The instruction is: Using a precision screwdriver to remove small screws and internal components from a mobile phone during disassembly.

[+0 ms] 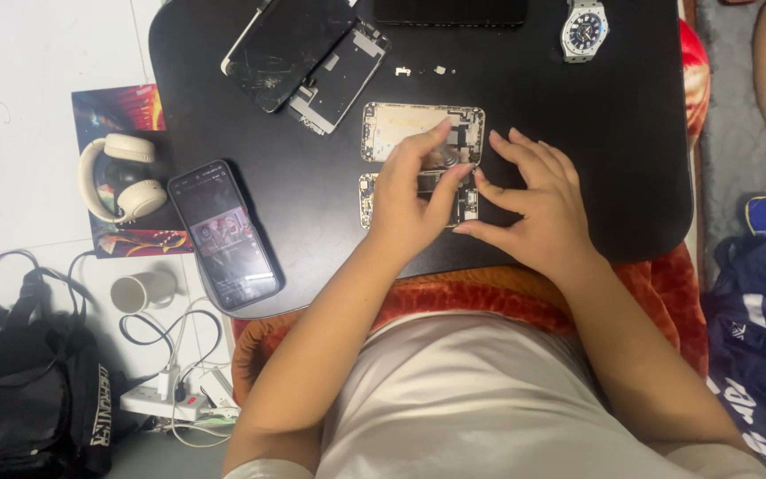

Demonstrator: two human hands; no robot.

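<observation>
head view, table: a black table is seen from above, set over an orange-red cloth on the lap.
left hand: the left hand is laid over the lower phone frame; its fingers are curled together and pinched on a small dark part at the gap between the two frames.
right hand: the right hand is rested just right of the left hand; its fingers are spread apart, the thumb tip is pressed at the right end of the lower phone frame, nothing is clamped.
upper phone frame: an opened, pale-backed upper phone frame is laid flat mid-table, just above the lower one, partly hidden by fingertips.
loose parts: a cracked screen and a bare display panel are laid tilted at top left; small screws or clips are seen beside them.
other items: a wristwatch at the top edge, a lit phone at the left edge.
floor, left: headphones, a mug, a power strip, a black bag.
</observation>
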